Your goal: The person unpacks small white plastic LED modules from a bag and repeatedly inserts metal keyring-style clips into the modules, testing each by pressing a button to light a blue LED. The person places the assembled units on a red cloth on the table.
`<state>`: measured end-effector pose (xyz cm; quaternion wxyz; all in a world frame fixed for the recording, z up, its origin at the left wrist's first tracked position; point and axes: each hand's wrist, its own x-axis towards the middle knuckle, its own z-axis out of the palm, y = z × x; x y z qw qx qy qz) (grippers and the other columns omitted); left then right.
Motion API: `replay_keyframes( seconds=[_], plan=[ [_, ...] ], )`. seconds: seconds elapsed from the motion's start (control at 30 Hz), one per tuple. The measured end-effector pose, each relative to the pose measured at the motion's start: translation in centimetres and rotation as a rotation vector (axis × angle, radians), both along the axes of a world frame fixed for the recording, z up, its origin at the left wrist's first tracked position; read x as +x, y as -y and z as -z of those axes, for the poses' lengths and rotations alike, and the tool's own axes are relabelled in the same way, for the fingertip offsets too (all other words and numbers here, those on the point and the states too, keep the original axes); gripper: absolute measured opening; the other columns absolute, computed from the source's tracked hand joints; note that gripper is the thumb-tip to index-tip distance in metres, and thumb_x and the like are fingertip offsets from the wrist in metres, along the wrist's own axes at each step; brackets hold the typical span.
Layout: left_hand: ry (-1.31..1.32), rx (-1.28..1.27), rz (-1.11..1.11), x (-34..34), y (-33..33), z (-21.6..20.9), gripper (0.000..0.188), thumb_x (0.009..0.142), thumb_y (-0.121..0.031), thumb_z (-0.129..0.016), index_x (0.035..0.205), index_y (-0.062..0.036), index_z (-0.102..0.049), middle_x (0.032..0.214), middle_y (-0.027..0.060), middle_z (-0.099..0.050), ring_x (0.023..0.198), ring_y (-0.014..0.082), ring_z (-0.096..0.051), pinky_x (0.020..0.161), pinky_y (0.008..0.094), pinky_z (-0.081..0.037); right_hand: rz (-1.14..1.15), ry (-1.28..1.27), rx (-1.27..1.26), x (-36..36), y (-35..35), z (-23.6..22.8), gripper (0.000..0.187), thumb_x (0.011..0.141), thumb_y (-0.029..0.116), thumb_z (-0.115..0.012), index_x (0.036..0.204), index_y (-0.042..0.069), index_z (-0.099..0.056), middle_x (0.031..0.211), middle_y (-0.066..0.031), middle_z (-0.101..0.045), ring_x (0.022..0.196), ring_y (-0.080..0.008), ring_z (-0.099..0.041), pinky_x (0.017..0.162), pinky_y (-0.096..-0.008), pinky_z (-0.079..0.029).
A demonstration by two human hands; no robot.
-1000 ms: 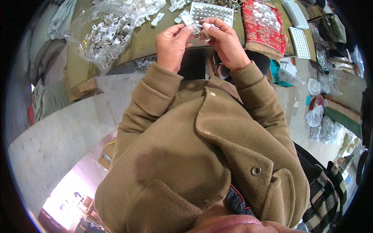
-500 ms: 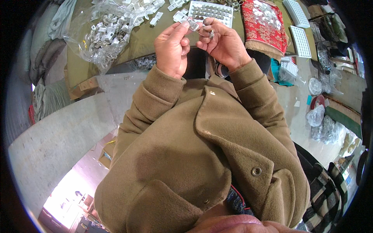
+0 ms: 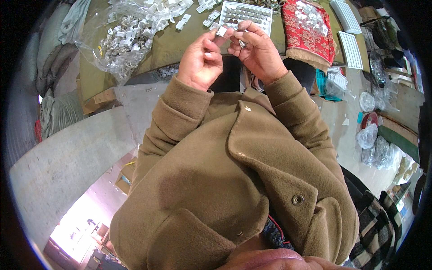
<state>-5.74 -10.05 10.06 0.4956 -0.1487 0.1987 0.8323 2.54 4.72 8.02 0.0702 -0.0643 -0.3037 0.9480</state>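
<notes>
My left hand [image 3: 201, 63] pinches a small white plastic case [image 3: 221, 31] between thumb and forefinger, its other fingers curled in. Close beside it, my right hand [image 3: 258, 53] has its fingers bent together around small silvery metal pieces [image 3: 242, 43], whose exact kind is too small to make out. The fingertips of both hands almost meet in front of a white tray [image 3: 269, 22] filled with rows of round silver discs. Left of that tray, more small white plastic cases [image 3: 211, 18] lie on the olive tabletop [image 3: 168, 42].
An open clear plastic bag [image 3: 83, 42] spills many white cases and metal bits at the left. A red patterned cloth [image 3: 294, 38] with small clear-white pieces lies to the right. Beyond it are white gridded trays [image 3: 350, 49]. A teal basket [image 3: 320, 83] stands below the table edge.
The white case in my left hand has been turned, showing a plain white face. My left fingertips have shifted slightly down, uncovering cases on the table. The right hand stays close by.
</notes>
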Motion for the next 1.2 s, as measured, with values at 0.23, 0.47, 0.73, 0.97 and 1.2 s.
replay_keyframes(
  seconds=[0.23,0.47,0.73,0.97,1.2],
  plan=[
    [-0.020,-0.131,0.026,-0.3,-0.4,1.0,0.029,0.097,-0.013,-0.054,0.122,0.0027,-0.053,0.122,0.0147,-0.062,0.090,0.0096,-0.069,0.059,0.0151,-0.058,0.023,0.112,0.238,0.9,-0.8,0.8,0.007,0.092,0.006,-0.059,0.099,0.008,-0.060,0.093,-0.0002,-0.063,0.084,-0.0089,-0.059,0.077,-0.0243,-0.050],
    [-0.438,-0.289,0.145,0.0,-0.6,2.2,0.021,0.096,-0.015,-0.058,0.109,0.0021,-0.060,0.105,0.0130,-0.067,0.092,0.0135,-0.067,0.073,0.0212,-0.059,0.193,0.288,0.985,3.7,-2.3,1.4,0.012,0.088,0.008,-0.066,0.097,0.000,-0.062,0.082,0.0005,-0.062,0.078,-0.0052,-0.057,0.068,-0.0217,-0.048],
    [-0.714,-0.462,0.227,1.0,-1.7,2.7,0.014,0.094,-0.009,-0.055,0.104,-0.0020,-0.061,0.105,0.0098,-0.068,0.089,0.0131,-0.067,0.074,0.0238,-0.056,0.578,0.246,1.753,0.6,-7.9,2.1,0.012,0.088,0.012,-0.065,0.096,0.004,-0.067,0.079,-0.0080,-0.065,0.069,-0.0178,-0.064,0.063,-0.0283,-0.051],
    [-0.718,-0.452,0.257,1.3,-2.3,3.9,0.018,0.091,-0.003,-0.055,0.107,0.0010,-0.061,0.098,0.0097,-0.068,0.086,0.0134,-0.066,0.074,0.0241,-0.056,0.597,0.233,2.005,-1.2,-7.1,3.2,0.011,0.085,0.016,-0.063,0.094,0.010,-0.066,0.087,-0.0096,-0.062,0.078,-0.0322,-0.064,0.066,-0.0398,-0.052],
    [-0.614,-0.437,0.292,-0.1,-2.8,3.6,0.022,0.096,-0.009,-0.055,0.113,0.0035,-0.060,0.106,0.0130,-0.068,0.095,0.0143,-0.067,0.076,0.0209,-0.057,0.520,0.241,2.022,-1.4,-7.3,2.5,0.011,0.084,0.015,-0.061,0.093,0.010,-0.065,0.087,-0.0108,-0.063,0.078,-0.0334,-0.064,0.069,-0.0419,-0.053]
  ],
)
